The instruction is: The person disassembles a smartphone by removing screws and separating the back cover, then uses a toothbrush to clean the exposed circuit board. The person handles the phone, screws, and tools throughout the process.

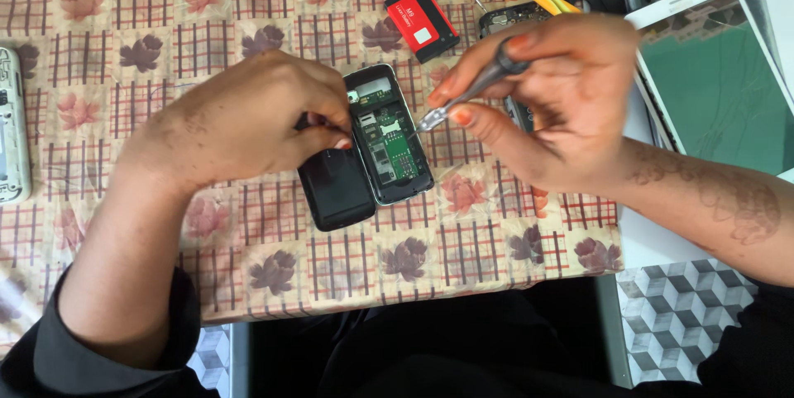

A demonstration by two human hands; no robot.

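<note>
Near the counter's (248, 257) front edge lies an opened phone (389, 138), circuit board showing. The left hand (248, 121) pinches its side, perhaps a small part; the right hand (554, 96) grips a screwdriver (471, 88).

Two bare hands: left hand (248, 121), right hand (558, 100). Dark sleeves pushed up past both forearms. Orange-tinted nails on the fingers (461, 117). Faded henna pattern along right forearm.

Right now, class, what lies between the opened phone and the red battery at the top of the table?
In the head view, only bare patterned tablecloth lies between the opened phone and the red battery.
</note>
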